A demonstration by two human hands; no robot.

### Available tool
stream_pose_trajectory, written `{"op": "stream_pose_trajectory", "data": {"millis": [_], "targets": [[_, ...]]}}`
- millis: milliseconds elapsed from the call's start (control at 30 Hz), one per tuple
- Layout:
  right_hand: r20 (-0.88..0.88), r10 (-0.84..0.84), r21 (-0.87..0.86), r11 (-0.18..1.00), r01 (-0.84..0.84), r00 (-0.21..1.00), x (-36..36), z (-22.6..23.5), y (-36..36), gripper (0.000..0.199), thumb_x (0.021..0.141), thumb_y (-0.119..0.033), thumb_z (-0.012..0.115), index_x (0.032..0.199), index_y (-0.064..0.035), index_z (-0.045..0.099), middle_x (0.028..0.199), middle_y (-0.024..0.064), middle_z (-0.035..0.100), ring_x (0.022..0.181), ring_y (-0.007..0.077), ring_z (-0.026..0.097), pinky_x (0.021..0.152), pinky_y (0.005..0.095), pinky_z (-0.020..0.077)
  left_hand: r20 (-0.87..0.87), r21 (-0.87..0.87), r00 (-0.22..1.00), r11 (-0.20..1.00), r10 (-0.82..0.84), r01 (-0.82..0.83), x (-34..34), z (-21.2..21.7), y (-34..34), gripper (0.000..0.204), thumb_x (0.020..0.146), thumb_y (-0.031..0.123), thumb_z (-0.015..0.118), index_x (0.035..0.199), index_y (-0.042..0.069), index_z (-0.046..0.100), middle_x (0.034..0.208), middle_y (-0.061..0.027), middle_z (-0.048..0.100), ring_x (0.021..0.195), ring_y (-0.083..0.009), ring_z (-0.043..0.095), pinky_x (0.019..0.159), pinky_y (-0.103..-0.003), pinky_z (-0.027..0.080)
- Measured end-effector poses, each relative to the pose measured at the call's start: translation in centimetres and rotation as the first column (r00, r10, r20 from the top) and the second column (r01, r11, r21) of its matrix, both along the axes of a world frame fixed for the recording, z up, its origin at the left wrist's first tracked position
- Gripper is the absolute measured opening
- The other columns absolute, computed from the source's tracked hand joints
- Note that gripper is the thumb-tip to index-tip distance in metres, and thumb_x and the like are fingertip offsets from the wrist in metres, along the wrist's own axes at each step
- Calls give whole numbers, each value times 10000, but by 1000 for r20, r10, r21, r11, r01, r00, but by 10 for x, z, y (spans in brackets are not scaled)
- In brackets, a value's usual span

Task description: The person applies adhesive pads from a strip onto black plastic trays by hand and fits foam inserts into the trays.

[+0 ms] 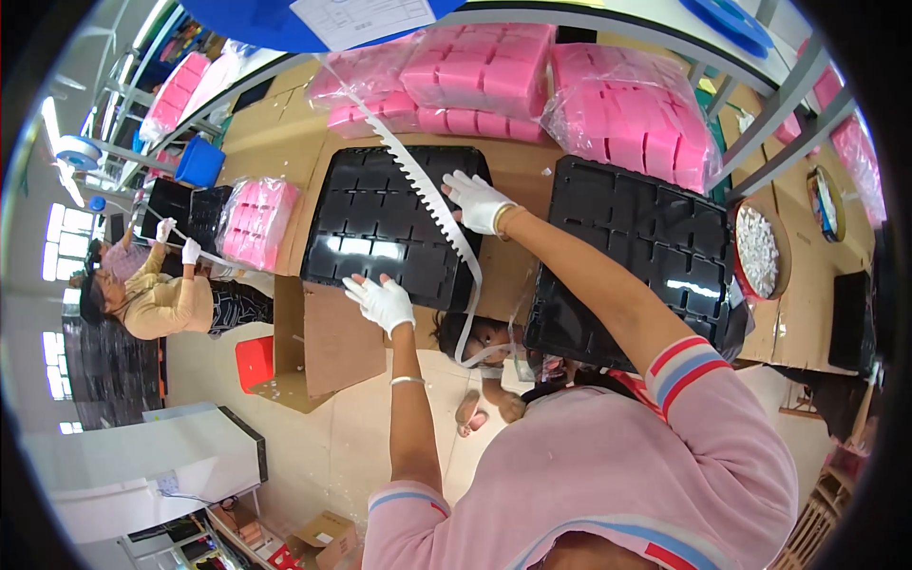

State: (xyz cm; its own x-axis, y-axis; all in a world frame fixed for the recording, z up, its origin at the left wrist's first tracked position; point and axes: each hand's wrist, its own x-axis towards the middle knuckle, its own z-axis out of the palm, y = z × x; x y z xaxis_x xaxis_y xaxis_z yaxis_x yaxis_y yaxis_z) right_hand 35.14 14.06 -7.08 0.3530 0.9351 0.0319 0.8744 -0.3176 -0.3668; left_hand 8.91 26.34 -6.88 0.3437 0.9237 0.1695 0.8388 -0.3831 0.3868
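Note:
A black plastic tray [366,223] with several moulded compartments lies in front of me on the cardboard-covered table. My left hand [382,302], in a white glove, rests on its near edge with the fingers apart. My right hand [477,202], gloved too, reaches over its far right corner, fingers spread. A white toothed strip [418,185] comes down from the blue reel [237,24] at the top, crosses the tray between my hands and curls below its near edge. Neither hand visibly grips the strip.
A second black tray stack [636,247] stands at the right, beside a round container of white pieces [757,249]. Pink foam packs [475,71] line the back. A child [489,342] is below the near edge. At the left, a co-worker [161,294] stands near an open carton [323,342].

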Motion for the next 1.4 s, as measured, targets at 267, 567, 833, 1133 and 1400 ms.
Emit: {"op": "stream_pose_trajectory", "data": {"millis": [267, 567, 833, 1133, 1400], "targets": [[-160, -25, -52, 999, 17, 987, -22, 21, -6, 668, 968, -213, 560, 1563, -31, 316, 1657, 174, 201, 1529, 357, 212, 1215, 417, 295, -173, 79, 985, 997, 19, -5, -5, -13, 0, 631, 1006, 301, 461, 1530, -36, 362, 1657, -204, 210, 1515, -421, 203, 1134, -571, 314], [-893, 385, 399, 917, 18, 232, -51, 67, -68, 399, 887, -94, 623, 1273, 5, 638, 1179, 151, 719, 1105, 195, 678, 962, 318, 509, 499, -61, 762, 861, -412, 506, 7, 37, -43, 415, 972, 48, 560, 1385, 11, 571, 1411, -190, 574, 1264, -283, 580, 1005, -368, 471], [-769, 490, 446, 871, 205, -411, -51, 132, -134, 261, 993, -322, 664, 1031, -68, 612, 816, -50, 574, 712, 73, 560, 718, 263, 502, 865, -498, 460, -235, -199, 835, 37, 120, -119, 412, 941, 225, 741, 1253, -25, 641, 943, -36, 679, 731, -78, 553, 645, -218, 435], [-879, 428, 255, 794, 552, -210, -52, 128, -207, 219, 1029, -148, 549, 1203, -18, 580, 1102, 85, 668, 960, 179, 664, 891, 316, 547, 822, -544, 535, -7, 193, 839, 51, 124, -211, 156, 936, 114, 742, 1025, 45, 634, 924, -72, 712, 686, -120, 660, 584, -212, 498], [-903, -108, 145, 835, 530, 417, -97, 140, -273, 152, 964, -136, 705, 1031, -4, 672, 880, -12, 654, 823, 57, 583, 776, 243, 506, 845, -533, 505, 230, 173, 814, 51, 139, -239, 126, 979, 118, 692, 943, 31, 609, 814, -72, 701, 586, -110, 658, 491, -192, 453]]}}
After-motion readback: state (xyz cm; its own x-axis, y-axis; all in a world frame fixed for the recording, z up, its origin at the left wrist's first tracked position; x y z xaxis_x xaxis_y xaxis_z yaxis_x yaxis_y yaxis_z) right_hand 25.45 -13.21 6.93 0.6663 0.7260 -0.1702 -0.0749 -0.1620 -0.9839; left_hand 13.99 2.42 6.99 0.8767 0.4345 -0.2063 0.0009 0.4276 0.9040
